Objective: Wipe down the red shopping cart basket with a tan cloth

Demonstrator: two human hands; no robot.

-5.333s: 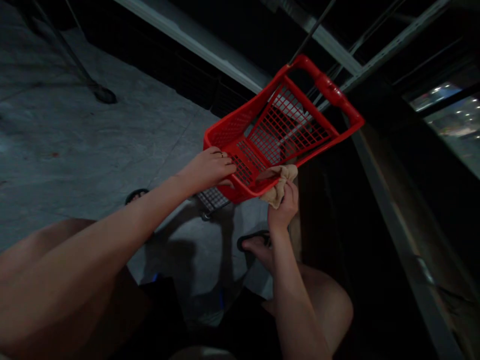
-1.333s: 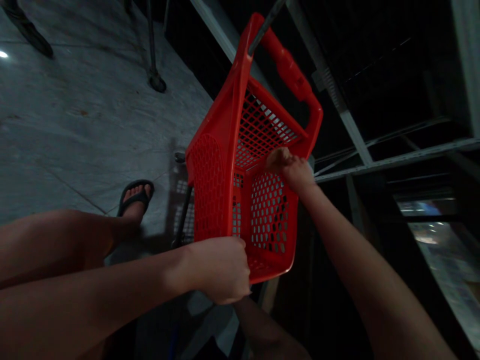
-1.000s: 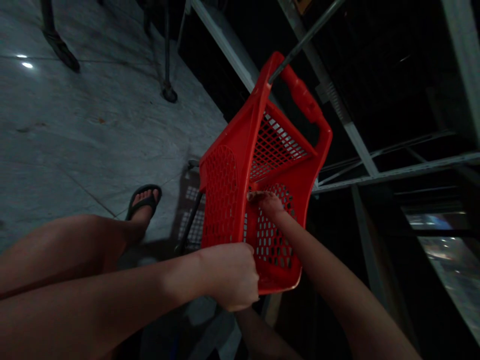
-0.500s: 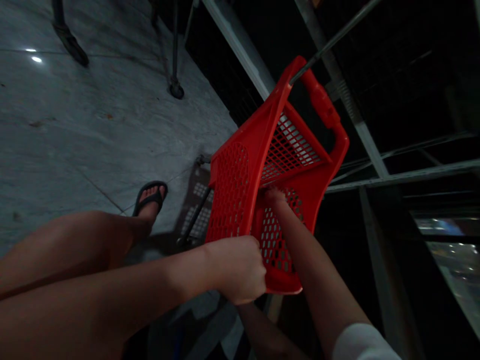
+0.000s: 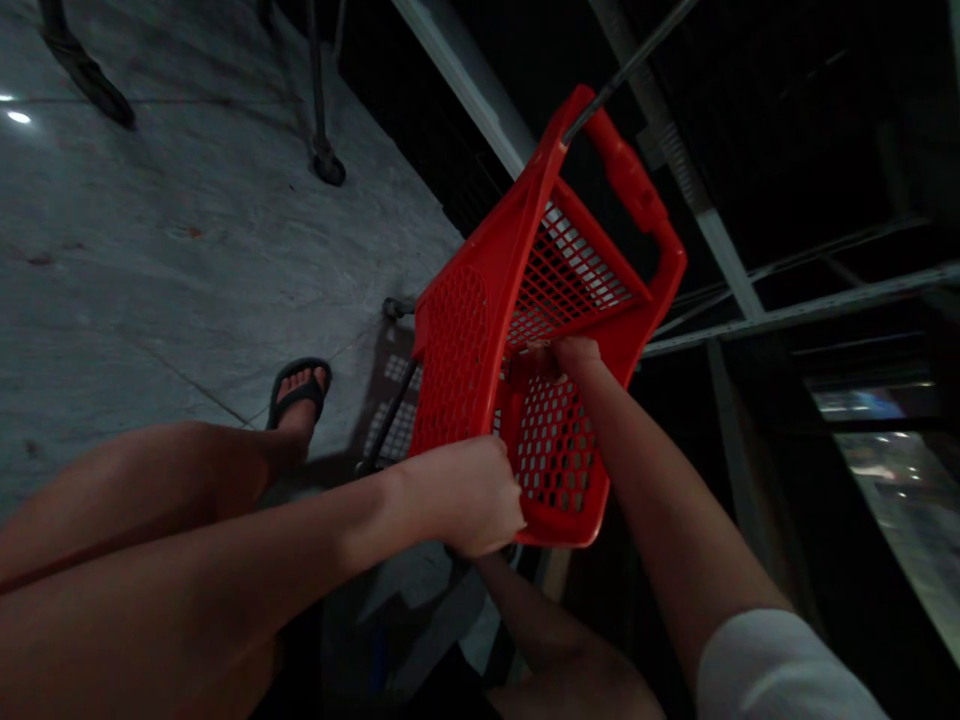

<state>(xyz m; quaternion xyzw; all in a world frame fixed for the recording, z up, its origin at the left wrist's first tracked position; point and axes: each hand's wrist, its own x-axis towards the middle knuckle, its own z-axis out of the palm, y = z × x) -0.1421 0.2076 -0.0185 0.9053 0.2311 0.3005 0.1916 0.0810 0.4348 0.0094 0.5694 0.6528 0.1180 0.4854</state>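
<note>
A red plastic shopping basket cart (image 5: 457,350) with honeycomb-patterned sides stands tilted in the middle of the view. My left hand (image 5: 476,495) is closed round the rim at its near corner. Inside the basket is my right hand (image 5: 559,358), by the inner wall below the mesh panel. Its fingers are dim and partly bent, and whether they hold anything cannot be made out. The red handle (image 5: 637,185) rises at the far end, with a thin metal rod crossing it.
A sandalled foot (image 5: 300,393) rests on the grey tiled floor (image 5: 187,270). Metal legs with a caster wheel (image 5: 328,168) stand at the upper left. Dark shelving with a metal beam (image 5: 825,305) fills the right side.
My right hand has shifted slightly up and right inside the basket, its fingers now pointing left. My left hand keeps its hold on the rim. The view has moved a little.
</note>
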